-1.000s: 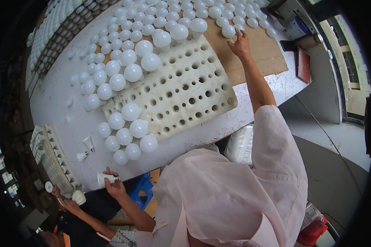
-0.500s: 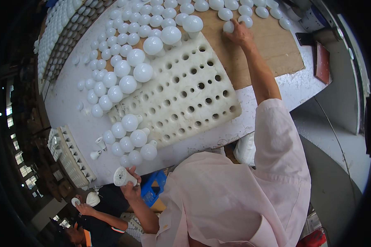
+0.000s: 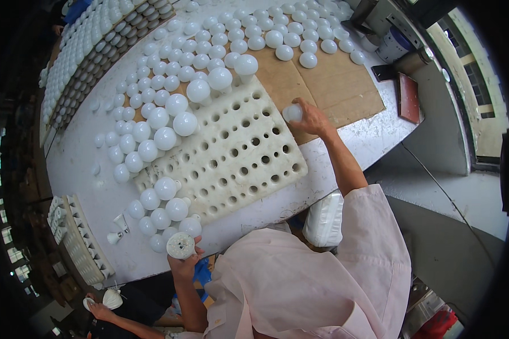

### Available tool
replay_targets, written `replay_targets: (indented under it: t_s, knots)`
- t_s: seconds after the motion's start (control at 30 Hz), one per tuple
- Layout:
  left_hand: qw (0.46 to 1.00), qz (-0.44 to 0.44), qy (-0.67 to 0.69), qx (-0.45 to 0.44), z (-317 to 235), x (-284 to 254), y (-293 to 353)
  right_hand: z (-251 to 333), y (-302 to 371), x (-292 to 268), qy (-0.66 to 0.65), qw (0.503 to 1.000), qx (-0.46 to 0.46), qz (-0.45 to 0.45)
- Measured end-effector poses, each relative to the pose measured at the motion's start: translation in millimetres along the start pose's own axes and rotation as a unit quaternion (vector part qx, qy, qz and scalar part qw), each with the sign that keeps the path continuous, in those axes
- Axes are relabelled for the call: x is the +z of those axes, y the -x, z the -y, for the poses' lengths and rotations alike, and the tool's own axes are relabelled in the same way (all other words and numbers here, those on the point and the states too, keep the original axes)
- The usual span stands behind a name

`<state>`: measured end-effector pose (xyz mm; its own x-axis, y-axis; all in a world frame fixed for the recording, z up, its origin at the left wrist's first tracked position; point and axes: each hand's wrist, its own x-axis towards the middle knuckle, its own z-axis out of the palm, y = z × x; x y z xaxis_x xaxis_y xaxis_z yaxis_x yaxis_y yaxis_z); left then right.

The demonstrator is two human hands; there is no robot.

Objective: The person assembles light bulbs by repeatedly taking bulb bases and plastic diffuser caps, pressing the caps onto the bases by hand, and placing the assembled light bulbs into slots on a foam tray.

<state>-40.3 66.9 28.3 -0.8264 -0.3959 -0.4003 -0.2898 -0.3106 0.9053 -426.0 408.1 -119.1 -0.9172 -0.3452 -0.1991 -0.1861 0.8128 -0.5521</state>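
My left hand (image 3: 188,261) is closed around a white LED bulb base (image 3: 181,245), whose open round top with the small board faces up. It is at the table's near edge, beside a cluster of bulbs. My right hand (image 3: 313,118) pinches a frosted white dome cover (image 3: 292,113) above the near left part of the cardboard sheet (image 3: 339,93). Between the hands lies a cream foam tray (image 3: 226,169) with rows of holes. Round-topped white bulbs (image 3: 185,124) stand in its far left side, and more bulbs (image 3: 177,209) in its near left corner.
Many dome covers (image 3: 274,39) lie across the far cardboard and table. Two bulb bases (image 3: 119,229) lie left, near another foam tray (image 3: 82,240). Stacked bulb trays (image 3: 107,62) rise far left. A co-worker's hand (image 3: 100,311) shows lower left. A red-brown block (image 3: 408,97) lies at right.
My right hand has come back toward me from the far dome covers with one in its fingers. My left hand has tipped the bulb base upright. The view has shifted.
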Motion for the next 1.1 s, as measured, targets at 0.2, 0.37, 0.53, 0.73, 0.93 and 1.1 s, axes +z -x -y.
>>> replay_targets:
  t_s: [0.2,0.37,0.53,0.73,0.93,1.1]
  knots:
    - [0.997,0.059,-0.044,0.003,-4.5,-7.3,1.2,43.5,42.2,-16.4,-0.357,0.917,-0.006,-0.175]
    - [0.986,0.162,-0.011,-0.024,-19.5,0.4,-3.4,149.1,116.8,30.8,-0.635,0.753,-0.132,0.115]
    - [0.976,0.211,-0.043,0.03,-12.3,-9.8,-8.2,223.9,165.5,81.1,-0.672,0.659,-0.152,0.302]
    - [0.966,0.245,0.077,0.001,-5.1,-33.9,2.6,279.0,187.0,87.1,-0.649,0.657,-0.161,0.348]
    - [0.956,0.241,0.169,-0.003,7.0,-49.5,10.6,293.2,193.4,94.0,-0.637,0.654,-0.16,0.376]
    - [0.956,0.234,0.177,-0.006,10.2,-53.4,14.9,295.3,195.0,100.9,-0.632,0.648,-0.163,0.392]
